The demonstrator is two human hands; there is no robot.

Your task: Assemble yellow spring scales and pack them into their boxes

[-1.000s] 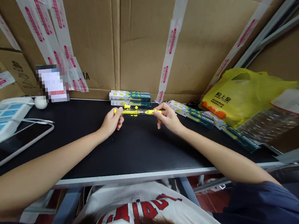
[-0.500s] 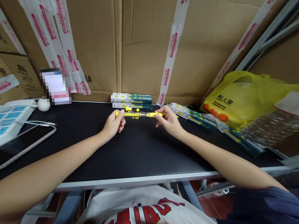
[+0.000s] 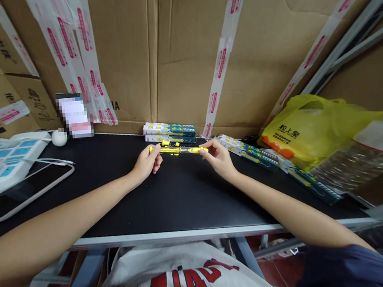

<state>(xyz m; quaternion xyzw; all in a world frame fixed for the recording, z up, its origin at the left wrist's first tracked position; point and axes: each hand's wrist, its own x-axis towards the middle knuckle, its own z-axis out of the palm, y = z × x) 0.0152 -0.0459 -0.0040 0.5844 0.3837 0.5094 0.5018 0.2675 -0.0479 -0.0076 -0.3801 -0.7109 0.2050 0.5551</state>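
Observation:
Over the back middle of the black tabletop, I hold a slim yellow pen-shaped tool [image 3: 172,150] level between both hands. It has a yellow barrel and a thinner shaft toward its right end. My left hand [image 3: 145,162] is closed round the left end, thumb on top. My right hand [image 3: 220,158] pinches the yellow right end between thumb and fingers. Small yellow pieces [image 3: 165,143] show just behind the barrel; whether they are joined to it I cannot tell. Behind them lie stacked printed boxes [image 3: 169,132] with yellow tools pictured on them.
More such boxes [image 3: 249,152] lie slanted at the right, beside a yellow plastic bag [image 3: 307,126] and clear plastic packaging [image 3: 351,167]. On the left are a power strip [image 3: 24,153], a phone [image 3: 28,191] and a propped, blurred screen [image 3: 74,115]. Cardboard [image 3: 187,54] walls the back.
The view has shifted slightly, so everything sits a little lower. Both hands keep their hold on the yellow tool, with hardly any other movement.

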